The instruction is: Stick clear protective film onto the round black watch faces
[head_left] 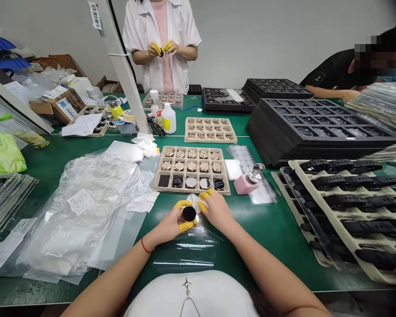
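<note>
My left hand (174,220), with yellow finger cots, grips a round black watch face (189,214) by its edge, its dark side turned up toward me. A crumpled white wipe (194,201) is pinched in the yellow-covered fingers of my right hand (215,209), just beyond the watch face. Directly behind both hands lies a beige compartment tray (193,191). Its two far rows hold rose-gold watch parts (192,166); in the near row are round watch faces (191,182), some dark and some pale. Clear film (198,246) lies below my hands.
Right of the tray stand a pink pump bottle (246,184) and a white block (233,169). Stacked black foam trays (277,132) and a tray of black watches (356,202) fill the right side. Plastic bags (82,211) cover the left. A co-worker (163,48) stands opposite.
</note>
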The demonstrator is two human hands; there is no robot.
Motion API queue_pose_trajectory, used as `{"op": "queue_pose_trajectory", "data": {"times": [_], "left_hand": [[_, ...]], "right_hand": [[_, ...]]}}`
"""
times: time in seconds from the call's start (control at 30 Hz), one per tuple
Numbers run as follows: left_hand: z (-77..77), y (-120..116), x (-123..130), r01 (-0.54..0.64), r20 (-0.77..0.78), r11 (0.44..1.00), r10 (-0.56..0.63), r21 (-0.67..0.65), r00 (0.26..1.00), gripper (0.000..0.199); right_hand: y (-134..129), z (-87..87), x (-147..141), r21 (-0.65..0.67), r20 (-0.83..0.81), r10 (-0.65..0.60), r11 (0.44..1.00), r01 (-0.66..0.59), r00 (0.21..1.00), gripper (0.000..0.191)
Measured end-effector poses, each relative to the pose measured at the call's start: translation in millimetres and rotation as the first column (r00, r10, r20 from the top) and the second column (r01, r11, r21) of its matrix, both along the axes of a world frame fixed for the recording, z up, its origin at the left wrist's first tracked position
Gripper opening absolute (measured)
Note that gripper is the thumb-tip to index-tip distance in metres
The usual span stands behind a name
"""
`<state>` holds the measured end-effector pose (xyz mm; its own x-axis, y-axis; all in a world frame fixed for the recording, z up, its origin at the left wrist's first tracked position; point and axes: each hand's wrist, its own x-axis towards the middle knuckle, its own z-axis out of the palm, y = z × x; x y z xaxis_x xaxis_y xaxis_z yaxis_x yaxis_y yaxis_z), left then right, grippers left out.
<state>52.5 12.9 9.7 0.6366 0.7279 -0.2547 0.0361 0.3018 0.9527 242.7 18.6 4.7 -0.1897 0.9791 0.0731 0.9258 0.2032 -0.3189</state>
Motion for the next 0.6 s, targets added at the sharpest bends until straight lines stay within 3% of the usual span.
{"op": "queue_pose_trajectory", "data": {"times": [0.13, 0.27, 0.37, 0.47, 0.53, 0.6], "left_hand": [[-6.1, 1.6, 0.8, -0.039, -0.035, 0.997, 0.041, 0.064, 0.999, 0.049], [-13.5, 3.8, -0.5, -0.090, -0.028, 0.995, 0.091, 0.045, 0.995, 0.052], [-14.2, 4.1, -2.1, -0.103, -0.024, 0.992, 0.105, 0.071, 0.994, 0.053], [-10.5, 2.3, -1.6, -0.071, -0.092, 0.976, 0.092, 0.208, 0.991, 0.048], [-8.1, 0.5, 0.1, -0.050, -0.116, 0.966, 0.082, 0.255, 0.990, 0.042], [-7.5, -0.8, 1.7, -0.057, -0.096, 0.974, 0.080, 0.218, 0.992, 0.042]], "right_hand": [[1.1, -9.7, -13.0, -0.015, -0.002, 0.073, 0.997, -0.073, 0.997, 0.013], [-3.9, 0.2, -3.2, 0.084, -0.142, 0.060, 0.995, -0.048, 0.988, 0.009], [-15.4, 11.3, -8.3, 0.166, -0.307, 0.250, 0.964, -0.207, 0.918, 0.007], [-22.5, 9.2, -21.8, 0.224, -0.296, 0.427, 0.901, -0.373, 0.854, 0.015], [-20.6, 2.4, -25.9, 0.278, -0.262, 0.423, 0.894, -0.352, 0.867, 0.019], [-16.3, -3.7, -23.9, 0.320, -0.274, 0.368, 0.906, -0.276, 0.889, 0.020]]}}
